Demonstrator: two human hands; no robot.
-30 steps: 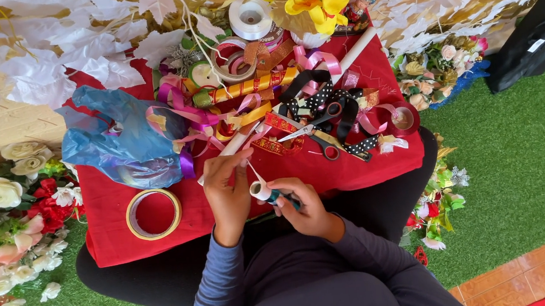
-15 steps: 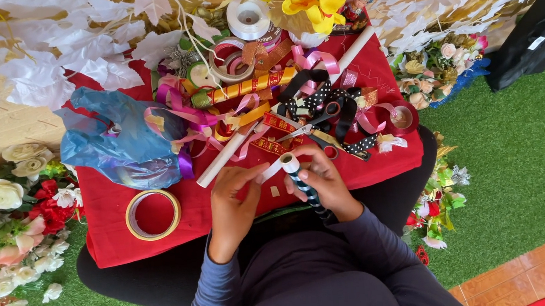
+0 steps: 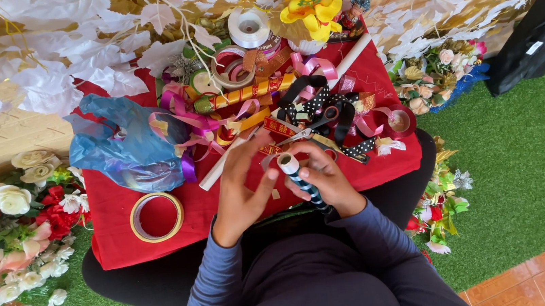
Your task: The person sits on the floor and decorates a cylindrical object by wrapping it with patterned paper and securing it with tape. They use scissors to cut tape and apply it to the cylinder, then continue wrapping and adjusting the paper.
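1. Right hand (image 3: 330,179): fingers wrapped round a striped stick (image 3: 304,182), dark w/ white bands, held tilted above the red-clothed surface (image 3: 117,232).
2. Left hand (image 3: 243,187): fingers half open, tips touching the stick's white top end.
3. Nearby: scissors (image 3: 310,127) just beyond the hands, tape roll (image 3: 156,217) to the left, blue plastic bag (image 3: 123,148) further back.

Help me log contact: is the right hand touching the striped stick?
Touching. The head view shows the right hand wrapped around the black-and-white striped stick, fingers over its shaft, with no gap. The left hand lies close beside it.
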